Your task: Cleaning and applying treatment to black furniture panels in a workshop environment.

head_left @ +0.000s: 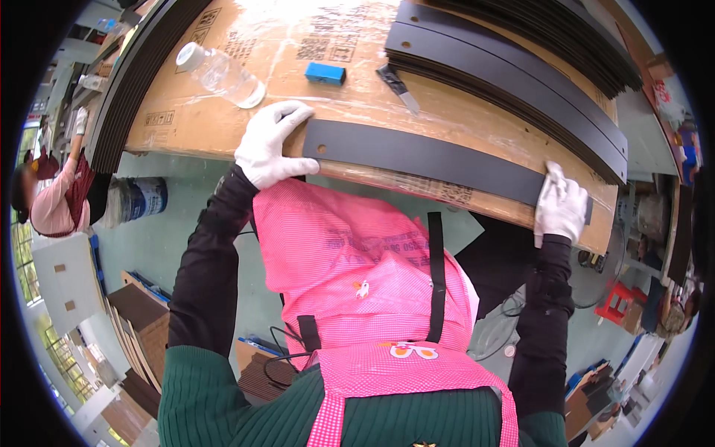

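Observation:
A long dark grey board strip (424, 153) with a small hole near its left end lies along the near edge of a cardboard-covered table. My left hand (269, 145), in a white glove, is at the strip's left end, thumb and fingers spread apart around that end. My right hand (561, 205), also gloved in white, grips the strip near its right end, with fingers over its far edge. Beyond the strip lie a small blue block (325, 73) and a utility knife (398, 88) with a dark handle.
A clear plastic bottle (223, 74) with a white cap lies at the table's left. Stacked dark boards (506, 89) fill the right back; another stack (134, 97) lines the left edge. At far left is another person (63, 194), near a bucket (138, 201).

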A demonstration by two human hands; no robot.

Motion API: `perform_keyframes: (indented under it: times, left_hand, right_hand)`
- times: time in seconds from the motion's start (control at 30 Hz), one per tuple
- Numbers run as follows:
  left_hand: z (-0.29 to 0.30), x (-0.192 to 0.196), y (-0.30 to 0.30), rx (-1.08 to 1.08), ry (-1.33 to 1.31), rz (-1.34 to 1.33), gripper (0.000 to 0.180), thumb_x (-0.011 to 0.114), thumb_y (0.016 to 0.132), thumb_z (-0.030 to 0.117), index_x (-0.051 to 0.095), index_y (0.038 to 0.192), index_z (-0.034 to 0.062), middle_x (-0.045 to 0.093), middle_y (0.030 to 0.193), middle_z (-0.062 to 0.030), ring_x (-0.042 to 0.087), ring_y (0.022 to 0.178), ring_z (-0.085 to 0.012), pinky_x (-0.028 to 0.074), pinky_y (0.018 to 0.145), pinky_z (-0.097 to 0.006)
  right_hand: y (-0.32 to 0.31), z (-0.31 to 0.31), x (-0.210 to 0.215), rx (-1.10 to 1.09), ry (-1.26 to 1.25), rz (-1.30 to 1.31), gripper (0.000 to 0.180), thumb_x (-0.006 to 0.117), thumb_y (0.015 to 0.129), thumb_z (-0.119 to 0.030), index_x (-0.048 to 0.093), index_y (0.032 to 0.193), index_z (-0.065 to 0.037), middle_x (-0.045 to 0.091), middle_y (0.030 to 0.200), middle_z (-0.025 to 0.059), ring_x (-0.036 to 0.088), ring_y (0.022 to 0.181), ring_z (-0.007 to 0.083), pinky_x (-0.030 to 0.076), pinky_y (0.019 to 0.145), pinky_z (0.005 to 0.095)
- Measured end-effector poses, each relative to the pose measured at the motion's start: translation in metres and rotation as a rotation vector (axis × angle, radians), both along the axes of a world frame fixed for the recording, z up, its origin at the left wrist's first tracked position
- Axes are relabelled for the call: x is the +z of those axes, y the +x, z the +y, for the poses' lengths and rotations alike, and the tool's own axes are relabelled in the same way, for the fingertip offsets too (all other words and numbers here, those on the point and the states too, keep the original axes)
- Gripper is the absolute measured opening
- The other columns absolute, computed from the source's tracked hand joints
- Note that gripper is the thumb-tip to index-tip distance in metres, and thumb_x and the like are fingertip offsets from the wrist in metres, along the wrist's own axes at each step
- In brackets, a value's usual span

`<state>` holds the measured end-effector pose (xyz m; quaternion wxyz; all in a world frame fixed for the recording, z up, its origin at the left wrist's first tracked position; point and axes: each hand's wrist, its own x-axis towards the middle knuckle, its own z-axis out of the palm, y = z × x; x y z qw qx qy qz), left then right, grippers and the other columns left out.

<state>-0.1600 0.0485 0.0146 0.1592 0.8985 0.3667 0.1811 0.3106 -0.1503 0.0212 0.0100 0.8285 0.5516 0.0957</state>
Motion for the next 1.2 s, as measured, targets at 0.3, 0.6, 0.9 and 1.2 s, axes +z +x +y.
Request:
perform_keyframes:
  times: [0.3,0.6,0.9,1.2]
  left_hand:
    - [0.015,-0.021,-0.003,-0.071,-0.083,-0.038,0.081,0.095,0.06,0.036,0.072,0.133,0.0093,0.066,0.135,-0.0106,0.058,0.131,-0.0337,0.044,0.115,-0.046]
    - [-0.015,-0.01,0.05,-0.158,0.032,-0.093,0.08,0.097,0.057,0.04,0.073,0.125,0.0072,0.068,0.128,-0.0102,0.061,0.12,-0.0341,0.049,0.107,-0.047]
    - [-0.032,-0.026,0.09,-0.117,0.062,-0.185,0.078,0.097,0.056,0.04,0.074,0.123,0.0098,0.069,0.124,-0.0086,0.062,0.117,-0.0329,0.049,0.106,-0.046]
    - [-0.026,-0.015,0.075,-0.164,0.029,-0.169,0.085,0.095,0.058,0.049,0.071,0.129,0.007,0.068,0.128,-0.0104,0.062,0.119,-0.0348,0.048,0.107,-0.048]
  right_hand:
    - [-0.251,0.118,0.02,0.451,-0.092,0.473,0.023,0.057,0.098,-0.021,0.068,0.115,-0.009,0.071,0.107,0.0195,0.074,0.095,0.0354,0.061,0.082,0.049]
    - [-0.092,0.055,0.009,0.434,0.105,0.224,0.022,0.051,0.106,-0.025,0.072,0.105,-0.02,0.072,0.086,0.0148,0.072,0.07,0.0326,0.057,0.067,0.0448]
    - [-0.213,0.096,-0.001,0.464,0.019,0.312,0.021,0.062,0.095,-0.026,0.069,0.104,-0.008,0.067,0.098,0.0161,0.069,0.095,0.036,0.057,0.079,0.0471]
    - [-0.077,0.047,0.009,0.279,-0.24,-0.101,0.023,0.047,0.103,-0.016,0.064,0.101,-0.001,0.069,0.079,0.0115,0.067,0.067,0.0288,0.058,0.068,0.039]
